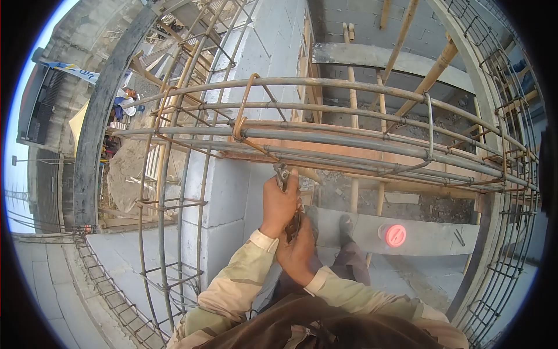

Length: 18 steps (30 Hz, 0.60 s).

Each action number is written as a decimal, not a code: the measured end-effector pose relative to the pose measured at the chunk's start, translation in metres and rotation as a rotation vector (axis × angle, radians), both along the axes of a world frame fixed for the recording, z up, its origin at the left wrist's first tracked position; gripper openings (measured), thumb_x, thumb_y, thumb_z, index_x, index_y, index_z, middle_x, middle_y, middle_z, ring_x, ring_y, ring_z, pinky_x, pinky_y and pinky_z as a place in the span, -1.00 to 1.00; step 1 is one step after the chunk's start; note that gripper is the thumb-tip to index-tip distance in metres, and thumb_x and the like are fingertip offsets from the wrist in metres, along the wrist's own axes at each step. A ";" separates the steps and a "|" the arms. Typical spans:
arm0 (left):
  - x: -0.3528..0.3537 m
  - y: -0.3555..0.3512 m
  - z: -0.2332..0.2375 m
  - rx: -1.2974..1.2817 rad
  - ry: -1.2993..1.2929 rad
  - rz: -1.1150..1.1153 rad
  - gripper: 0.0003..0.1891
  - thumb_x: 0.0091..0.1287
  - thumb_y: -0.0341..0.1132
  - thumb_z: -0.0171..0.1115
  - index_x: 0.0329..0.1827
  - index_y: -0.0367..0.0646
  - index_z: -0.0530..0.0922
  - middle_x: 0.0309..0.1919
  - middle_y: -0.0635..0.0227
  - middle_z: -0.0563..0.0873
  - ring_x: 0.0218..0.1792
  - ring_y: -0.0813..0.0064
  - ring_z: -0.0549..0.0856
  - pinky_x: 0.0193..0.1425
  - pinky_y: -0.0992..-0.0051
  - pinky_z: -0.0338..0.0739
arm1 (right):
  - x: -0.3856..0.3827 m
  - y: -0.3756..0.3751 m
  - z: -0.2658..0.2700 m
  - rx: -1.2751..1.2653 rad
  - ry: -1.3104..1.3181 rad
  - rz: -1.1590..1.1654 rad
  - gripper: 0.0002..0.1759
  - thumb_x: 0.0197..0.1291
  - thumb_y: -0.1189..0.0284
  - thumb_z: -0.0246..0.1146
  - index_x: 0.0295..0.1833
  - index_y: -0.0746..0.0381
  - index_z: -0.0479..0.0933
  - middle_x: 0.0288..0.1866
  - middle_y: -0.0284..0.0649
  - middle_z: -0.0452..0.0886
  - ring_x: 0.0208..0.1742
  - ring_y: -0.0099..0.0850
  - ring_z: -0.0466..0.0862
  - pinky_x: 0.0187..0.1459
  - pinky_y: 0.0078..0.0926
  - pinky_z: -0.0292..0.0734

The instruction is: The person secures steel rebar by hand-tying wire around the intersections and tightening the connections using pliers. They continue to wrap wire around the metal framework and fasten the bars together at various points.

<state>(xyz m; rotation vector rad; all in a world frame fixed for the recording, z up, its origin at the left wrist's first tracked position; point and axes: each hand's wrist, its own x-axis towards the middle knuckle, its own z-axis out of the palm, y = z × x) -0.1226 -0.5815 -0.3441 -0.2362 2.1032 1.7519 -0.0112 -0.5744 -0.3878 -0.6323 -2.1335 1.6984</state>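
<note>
My left hand (280, 203) is closed around a metal hand tool (282, 174) that looks like pliers, its head just under the lowest bars of a horizontal rebar cage (349, 139). Just below it, my right hand (296, 253) has its fingers curled at the lower end of the same dark tool; the exact grip is partly hidden. Square stirrups, one of them a rusty one (247, 107), wrap the long bars above my hands. An orange-brown board (372, 152) lies beneath the cage.
A pale block wall (224, 192) runs under the cage, crossed by an upright rebar cage (165, 221) on the left. A red-lidded container (394, 235) rests on a grey plank (430, 237). Bamboo poles (433, 70) stand beyond. A person (127, 99) is far off at left.
</note>
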 end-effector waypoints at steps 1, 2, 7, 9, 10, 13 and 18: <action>0.001 0.003 -0.001 -0.005 0.031 0.046 -0.60 0.55 -0.19 0.23 -0.45 -0.26 0.49 -0.68 0.41 0.53 -0.73 0.59 0.48 -0.65 0.47 0.37 | -0.002 -0.005 -0.002 0.234 0.075 -0.179 -0.53 0.07 0.52 0.40 0.08 0.41 0.45 -0.40 -0.03 0.66 -0.34 -0.06 0.70 -0.24 -0.18 0.60; 0.000 -0.002 -0.016 -0.110 0.171 0.009 -0.60 0.55 -0.19 0.24 -0.45 -0.27 0.51 -0.68 0.41 0.53 -0.73 0.56 0.48 -0.65 0.45 0.37 | 0.000 -0.005 -0.003 0.084 -0.033 -0.051 -0.49 0.09 0.54 0.36 0.16 0.43 0.40 -0.36 -0.01 0.68 -0.27 0.05 0.69 -0.15 -0.14 0.60; -0.002 -0.015 -0.011 -0.045 0.065 -0.071 -0.70 0.53 -0.20 0.27 -0.28 -0.27 0.58 -0.56 0.35 0.63 -0.60 0.54 0.61 -0.53 0.45 0.50 | -0.003 0.006 -0.029 -0.139 -0.023 0.228 -0.59 0.18 0.53 0.37 0.09 0.44 0.41 -0.43 -0.04 0.64 -0.43 0.04 0.65 -0.29 -0.14 0.58; -0.001 -0.019 0.004 0.053 -0.013 -0.115 -0.72 0.52 -0.19 0.29 -0.20 -0.27 0.59 -0.51 0.32 0.67 -0.54 0.53 0.65 -0.48 0.44 0.55 | 0.002 0.006 -0.034 -0.224 0.135 0.273 -0.63 0.23 0.51 0.36 0.07 0.42 0.42 -0.45 -0.09 0.65 -0.51 -0.02 0.64 -0.41 -0.18 0.56; -0.002 -0.016 0.019 0.234 -0.129 -0.042 -0.72 0.51 -0.17 0.31 -0.18 -0.25 0.57 -0.50 0.34 0.65 -0.54 0.55 0.63 -0.45 0.46 0.56 | 0.003 0.012 -0.036 -0.492 0.094 0.358 -0.65 0.25 0.50 0.36 0.05 0.40 0.43 -0.45 -0.11 0.64 -0.50 -0.07 0.64 -0.41 -0.22 0.55; -0.003 -0.015 0.018 0.279 -0.244 0.013 -0.69 0.53 -0.10 0.30 -0.21 -0.17 0.52 -0.55 0.37 0.60 -0.61 0.53 0.54 -0.47 0.44 0.54 | 0.013 0.033 -0.041 -1.300 -0.052 0.616 -0.72 0.31 0.45 0.35 0.00 0.35 0.47 -0.46 -0.19 0.62 -0.47 -0.23 0.67 -0.41 -0.33 0.52; -0.007 -0.016 -0.022 -0.177 0.206 -0.099 -0.77 0.53 -0.28 0.25 -0.19 -0.31 0.54 -0.54 0.21 0.63 -0.58 0.37 0.52 -0.47 0.32 0.43 | 0.017 0.002 -0.057 -0.639 0.007 0.379 -0.74 0.31 0.46 0.33 -0.02 0.38 0.47 -0.41 -0.17 0.67 -0.41 -0.26 0.71 -0.35 -0.27 0.53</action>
